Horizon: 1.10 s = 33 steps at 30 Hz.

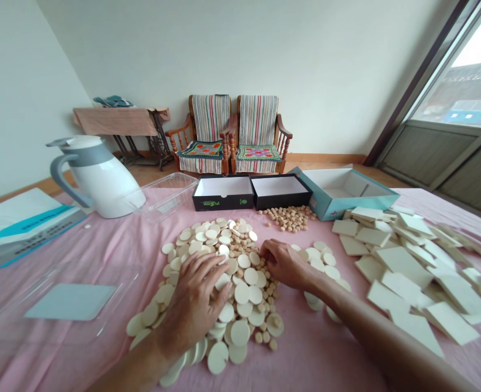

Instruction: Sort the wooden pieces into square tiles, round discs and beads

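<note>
A heap of pale wooden discs [240,294] mixed with small wooden beads [270,291] lies in the middle of the pink cloth. Across the left side of the heap rests my left hand [197,291], fingers spread over the discs. At the heap's right edge is my right hand [283,262], its fingers curled together by the beads; whatever they hold is hidden. To the right of that hand sits a smaller group of discs [324,264]. A separate pile of beads [291,218] lies farther back, in front of the black boxes.
Two black boxes [224,202] and a blue box [338,204] stand along the back. Square wooden tiles [407,267] are piled on the right. Clear plastic trays [167,196], a white jug [102,179] and a tissue box [24,228] are on the left. Two chairs [211,130] stand beyond.
</note>
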Available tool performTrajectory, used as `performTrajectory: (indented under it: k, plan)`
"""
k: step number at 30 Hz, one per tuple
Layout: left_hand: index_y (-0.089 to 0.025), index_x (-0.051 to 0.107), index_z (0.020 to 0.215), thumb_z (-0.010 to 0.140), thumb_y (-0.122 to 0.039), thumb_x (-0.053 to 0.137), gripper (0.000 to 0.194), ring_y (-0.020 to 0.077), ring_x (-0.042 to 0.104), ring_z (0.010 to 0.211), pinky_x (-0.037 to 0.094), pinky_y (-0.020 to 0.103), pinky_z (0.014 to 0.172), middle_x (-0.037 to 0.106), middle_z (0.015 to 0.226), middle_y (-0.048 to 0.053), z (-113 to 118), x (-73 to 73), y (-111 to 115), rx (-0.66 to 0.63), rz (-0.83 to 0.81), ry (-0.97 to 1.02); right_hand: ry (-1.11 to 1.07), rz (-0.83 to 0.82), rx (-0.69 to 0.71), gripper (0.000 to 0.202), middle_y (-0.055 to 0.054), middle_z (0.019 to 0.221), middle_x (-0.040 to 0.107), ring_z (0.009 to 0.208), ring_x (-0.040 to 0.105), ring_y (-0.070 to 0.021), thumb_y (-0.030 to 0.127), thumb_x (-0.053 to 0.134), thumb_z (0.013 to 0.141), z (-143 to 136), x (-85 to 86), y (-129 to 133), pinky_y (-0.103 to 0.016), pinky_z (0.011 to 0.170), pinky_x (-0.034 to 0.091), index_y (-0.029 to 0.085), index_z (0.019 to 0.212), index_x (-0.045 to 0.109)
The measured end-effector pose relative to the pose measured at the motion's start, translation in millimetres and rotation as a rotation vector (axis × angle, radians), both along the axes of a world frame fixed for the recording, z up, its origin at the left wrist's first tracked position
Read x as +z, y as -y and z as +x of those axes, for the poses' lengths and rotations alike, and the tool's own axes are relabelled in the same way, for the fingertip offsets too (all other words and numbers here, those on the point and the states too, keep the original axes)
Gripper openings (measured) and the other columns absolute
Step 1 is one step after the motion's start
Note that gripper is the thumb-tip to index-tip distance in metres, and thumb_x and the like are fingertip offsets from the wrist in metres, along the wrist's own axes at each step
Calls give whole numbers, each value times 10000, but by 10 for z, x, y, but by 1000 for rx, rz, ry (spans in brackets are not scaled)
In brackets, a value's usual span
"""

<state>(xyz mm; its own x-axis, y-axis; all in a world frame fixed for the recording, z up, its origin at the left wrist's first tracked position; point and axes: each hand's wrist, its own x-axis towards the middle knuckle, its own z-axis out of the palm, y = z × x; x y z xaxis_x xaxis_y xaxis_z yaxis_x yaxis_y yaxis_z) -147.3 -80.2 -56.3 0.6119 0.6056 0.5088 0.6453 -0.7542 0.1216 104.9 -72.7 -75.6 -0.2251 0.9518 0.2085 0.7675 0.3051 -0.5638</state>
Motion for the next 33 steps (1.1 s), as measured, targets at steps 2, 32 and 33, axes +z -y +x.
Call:
performTrajectory:
  k: [2, 32, 33]
  plan:
    - [-216, 591, 1155, 869, -236, 535, 292, 226, 495, 1181, 321, 485, 1090, 607, 1208, 51, 1, 0, -1, -3, 1, -5, -6, -24, 4, 270, -11, 793, 584, 679, 503, -109, 0, 455, 633, 0, 29, 8, -203, 598, 342, 175, 816, 549]
    - [-211, 593, 1147, 865, -224, 537, 287, 226, 502, 1182, 322, 483, 1089, 616, 1203, 52, 7, 9, 6, -9, -2, 2, 165, -142, 85, 133, -27, 782, 635, 675, 541, -118, 86, 522, 743, -18, 359, 180, -220, 611, 339, 180, 761, 614]
    - [-210, 591, 1148, 865, -223, 538, 288, 224, 502, 1181, 319, 482, 1091, 615, 1204, 52, 8, 8, 5, -9, -2, 1, 169, -143, 85, 123, -30, 788, 634, 678, 541, -117, 87, 524, 746, -37, 353, 185, -219, 609, 336, 177, 762, 605]
